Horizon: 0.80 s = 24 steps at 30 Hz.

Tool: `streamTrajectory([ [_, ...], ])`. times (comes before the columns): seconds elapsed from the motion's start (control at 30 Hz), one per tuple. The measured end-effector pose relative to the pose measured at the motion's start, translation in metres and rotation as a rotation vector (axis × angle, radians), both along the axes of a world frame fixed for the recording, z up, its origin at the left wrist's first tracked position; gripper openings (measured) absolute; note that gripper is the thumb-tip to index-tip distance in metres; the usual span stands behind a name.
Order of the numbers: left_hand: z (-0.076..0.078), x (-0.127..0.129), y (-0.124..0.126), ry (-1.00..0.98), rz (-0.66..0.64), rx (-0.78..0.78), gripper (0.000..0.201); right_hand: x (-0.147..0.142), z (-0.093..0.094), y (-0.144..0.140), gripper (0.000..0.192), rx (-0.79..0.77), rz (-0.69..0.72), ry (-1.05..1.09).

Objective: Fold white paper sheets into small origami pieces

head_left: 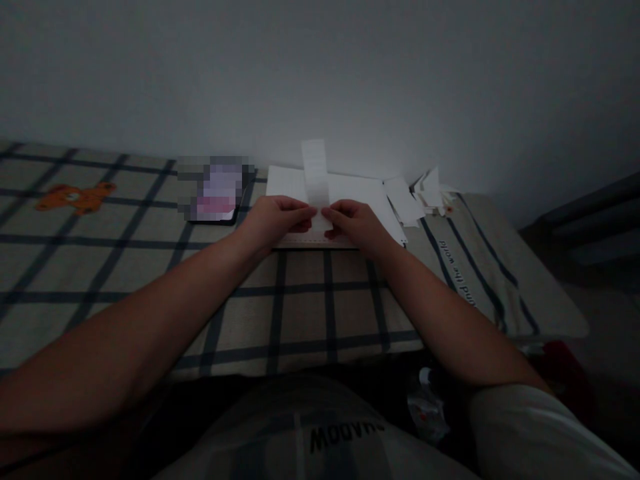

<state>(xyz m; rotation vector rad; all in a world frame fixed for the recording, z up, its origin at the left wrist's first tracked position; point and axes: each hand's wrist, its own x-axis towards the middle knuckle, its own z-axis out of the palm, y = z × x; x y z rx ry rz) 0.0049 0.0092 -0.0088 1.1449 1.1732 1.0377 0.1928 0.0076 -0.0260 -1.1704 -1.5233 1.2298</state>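
A narrow white paper strip (315, 175) stands upright between my two hands, pinched at its lower end. My left hand (274, 220) grips it from the left and my right hand (353, 223) from the right, fingertips almost meeting. Both hands rest over a stack of white paper sheets (363, 193) lying flat on the table, close to the wall.
The table wears a beige cloth with dark grid lines (280, 293) and an orange bear print (75, 197). A phone or tablet (216, 190) lies left of the sheets. Loose folded paper pieces (425, 192) are piled at the right, near the table's edge.
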Motion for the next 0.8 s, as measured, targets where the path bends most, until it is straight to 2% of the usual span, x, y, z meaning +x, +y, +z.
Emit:
streamTrajectory([
  [0.3,-0.0045,0.0008,0.0008,-0.007,-0.001,0.039,0.013,0.0007,-0.001,0.0002,0.03,0.065,-0.008,-0.001],
  [0.5,-0.0003,0.0021,-0.0024,0.023,0.049,0.105,0.011,-0.0009,0.0002,0.0011,0.027,-0.066,0.016,0.115],
  [0.8,-0.0046,-0.0012,0.0015,0.012,0.021,0.148,0.013,-0.0022,0.005,-0.0017,0.02,-0.13,0.034,0.125],
])
